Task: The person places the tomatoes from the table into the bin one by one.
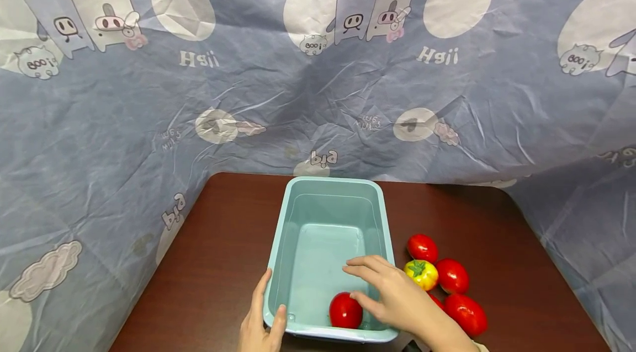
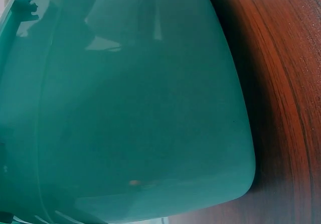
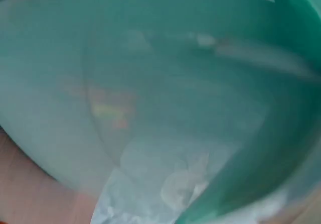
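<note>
The right hand [image 1: 395, 294], fingers parted, hangs beside the red tomato [image 1: 344, 312] at the near end inside the tub [image 1: 335, 206], where a thumb brush could roll it, while the left hand [image 1: 260, 320] touches the rim, fingers extended.

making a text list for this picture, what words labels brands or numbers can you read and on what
"Haii", twice, on the patterned cloth.
"BOO¡", three times, on its printed clouds.
Apparently "pig", upside down, lower on the cloth.
Smaller cloth lettering: unreadable.
Tub, tomato inside: none visible.

Left hand [image 1: 255, 332] splays its thumb, right hand [image 1: 395, 294] bends fingers loosely.
</note>
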Tool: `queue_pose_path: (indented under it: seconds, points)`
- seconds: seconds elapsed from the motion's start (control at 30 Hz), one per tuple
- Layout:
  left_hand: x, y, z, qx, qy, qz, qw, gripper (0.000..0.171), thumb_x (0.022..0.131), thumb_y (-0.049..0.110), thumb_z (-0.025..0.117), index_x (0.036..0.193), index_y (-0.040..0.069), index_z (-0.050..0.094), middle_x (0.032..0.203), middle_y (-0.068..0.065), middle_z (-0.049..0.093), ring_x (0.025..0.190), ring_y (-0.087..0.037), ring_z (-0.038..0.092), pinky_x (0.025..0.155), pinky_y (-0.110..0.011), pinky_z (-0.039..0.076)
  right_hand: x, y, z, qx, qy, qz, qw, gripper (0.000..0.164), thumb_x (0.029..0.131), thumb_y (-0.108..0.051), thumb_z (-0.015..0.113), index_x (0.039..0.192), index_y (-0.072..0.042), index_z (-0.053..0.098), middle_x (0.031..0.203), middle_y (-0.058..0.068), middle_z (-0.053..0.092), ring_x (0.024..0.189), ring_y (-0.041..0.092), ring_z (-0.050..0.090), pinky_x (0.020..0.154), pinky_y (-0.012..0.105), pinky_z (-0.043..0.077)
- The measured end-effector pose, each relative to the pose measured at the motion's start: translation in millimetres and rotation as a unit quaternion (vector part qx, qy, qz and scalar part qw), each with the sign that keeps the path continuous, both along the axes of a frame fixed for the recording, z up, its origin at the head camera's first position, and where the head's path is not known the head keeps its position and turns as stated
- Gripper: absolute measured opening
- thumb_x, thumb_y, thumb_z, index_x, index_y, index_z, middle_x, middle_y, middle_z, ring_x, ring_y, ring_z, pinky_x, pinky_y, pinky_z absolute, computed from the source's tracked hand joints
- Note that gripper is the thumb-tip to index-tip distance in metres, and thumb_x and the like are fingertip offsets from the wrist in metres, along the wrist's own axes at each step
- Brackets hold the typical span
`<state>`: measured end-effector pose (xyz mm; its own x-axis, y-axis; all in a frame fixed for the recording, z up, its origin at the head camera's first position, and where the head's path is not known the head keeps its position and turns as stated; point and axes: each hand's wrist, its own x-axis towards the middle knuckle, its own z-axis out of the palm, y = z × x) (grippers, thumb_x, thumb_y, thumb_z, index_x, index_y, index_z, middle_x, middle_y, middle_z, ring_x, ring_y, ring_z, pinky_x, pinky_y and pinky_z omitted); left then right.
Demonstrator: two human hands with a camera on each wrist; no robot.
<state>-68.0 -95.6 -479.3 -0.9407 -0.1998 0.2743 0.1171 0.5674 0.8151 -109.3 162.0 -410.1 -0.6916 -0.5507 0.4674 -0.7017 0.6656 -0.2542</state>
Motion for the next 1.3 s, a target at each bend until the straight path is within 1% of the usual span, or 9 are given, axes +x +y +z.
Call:
queue_pose_path:
  seconds: [0.23, 0.47, 0.57, 0.7, 0.8, 0.9, 0.97, 1.07, 1.3]
  points:
    - [-0.4, 0, -0.4, -0.005, 0.000, 0.001, 1.0000, 0.065, 0.086, 0.010, 0.067, 0.147, 0.023, 0.045, 0.120, -0.013, 0.069, 0.093, -0.013, 0.066, 0.070, -0.030, 0.055, -0.6, 19, -3.1, -0.154, 0.070, -0.020, 0.985, 0.022, 0.092, -0.025, 0.069, 0.113, -0.017, 0.072, 0.112, -0.001, 0.069, 0.102, 0.009, 0.063, 0.093, 0.008, 0.043]
    - [-1.6, 0, -0.2, -0.018, 0.001, 0.003, 0.9998, 0.065, 0.086, 0.011, 0.067, 0.147, 0.023, 0.045, 0.123, -0.012, 0.068, 0.093, -0.015, 0.067, 0.073, -0.031, 0.056, 5.7, 42, -4.8, -0.242, 0.080, -0.088, 0.963, 0.047, 0.069, 0.011, 0.078, 0.111, -0.008, 0.072, 0.110, 0.004, 0.069, 0.095, 0.000, 0.062, 0.087, 0.007, 0.046]
    - [-1.7, 0, 0.1, -0.020, 0.001, 0.003, 0.9998, 0.065, 0.087, 0.011, 0.066, 0.147, 0.023, 0.044, 0.123, -0.013, 0.068, 0.095, -0.019, 0.067, 0.073, -0.033, 0.056, 10.1, 53, -7.9, -0.252, 0.071, -0.132, 0.956, 0.048, 0.069, 0.014, 0.076, 0.111, -0.008, 0.073, 0.109, 0.005, 0.069, 0.098, -0.005, 0.059, 0.091, 0.006, 0.043]
    - [-1.0, -1, 1.4, -0.029, 0.001, 0.004, 0.9996, 0.066, 0.086, 0.011, 0.066, 0.147, 0.023, 0.044, 0.123, -0.011, 0.068, 0.097, -0.020, 0.068, 0.075, -0.034, 0.056, 19.9, 64, -18.1, -0.234, 0.039, -0.223, 0.946, 0.042, 0.074, 0.007, 0.077, 0.112, -0.012, 0.073, 0.110, 0.002, 0.068, 0.107, -0.011, 0.053, 0.096, 0.000, 0.033]
    - [-0.4, -1, 2.6, -0.034, -0.003, 0.004, 0.9994, 0.066, 0.086, 0.011, 0.067, 0.147, 0.023, 0.044, 0.123, -0.011, 0.069, 0.098, -0.021, 0.068, 0.076, -0.035, 0.056, 29.4, 70, -31.2, -0.194, 0.003, -0.302, 0.933, 0.036, 0.078, -0.003, 0.078, 0.111, -0.015, 0.072, 0.110, 0.001, 0.067, 0.105, -0.003, 0.053, 0.094, -0.005, 0.023]
    - [-0.3, -1, 2.6, -0.036, -0.007, 0.004, 0.9993, 0.067, 0.085, 0.012, 0.067, 0.147, 0.025, 0.044, 0.123, -0.010, 0.069, 0.098, -0.021, 0.068, 0.077, -0.035, 0.056, 37.2, 74, -47.6, -0.141, -0.032, -0.357, 0.923, 0.033, 0.078, -0.011, 0.080, 0.110, -0.013, 0.071, 0.110, 0.004, 0.067, 0.102, 0.014, 0.056, 0.092, 0.008, 0.039]
    - [-0.4, -1, 2.0, -0.036, -0.004, 0.005, 0.9993, 0.068, 0.085, 0.011, 0.067, 0.147, 0.025, 0.044, 0.122, -0.010, 0.069, 0.097, -0.020, 0.068, 0.077, -0.034, 0.056, 41.2, 76, -58.1, -0.115, -0.055, -0.369, 0.921, 0.035, 0.076, -0.013, 0.081, 0.109, -0.010, 0.071, 0.109, 0.009, 0.068, 0.097, 0.027, 0.058, 0.091, 0.030, 0.049]
    - [-0.9, -1, 0.9, -0.039, -0.002, 0.010, 0.9992, 0.068, 0.084, 0.011, 0.068, 0.146, 0.026, 0.045, 0.120, -0.009, 0.070, 0.095, -0.018, 0.068, 0.075, -0.033, 0.055, 45.9, 79, -73.2, -0.076, -0.086, -0.378, 0.919, 0.038, 0.076, -0.018, 0.081, 0.111, -0.008, 0.069, 0.110, 0.013, 0.066, 0.098, 0.035, 0.059, 0.084, 0.057, 0.049]
    - [-1.8, 0, -1.0, -0.034, -0.013, 0.023, 0.9991, 0.067, 0.083, 0.010, 0.068, 0.145, 0.025, 0.047, 0.120, -0.007, 0.070, 0.096, -0.017, 0.068, 0.075, -0.034, 0.056, 53.2, 77, -103.5, -0.041, -0.065, -0.381, 0.921, 0.050, 0.066, -0.023, 0.087, 0.110, -0.006, 0.069, 0.110, 0.012, 0.063, 0.100, 0.036, 0.054, 0.080, 0.058, 0.050]
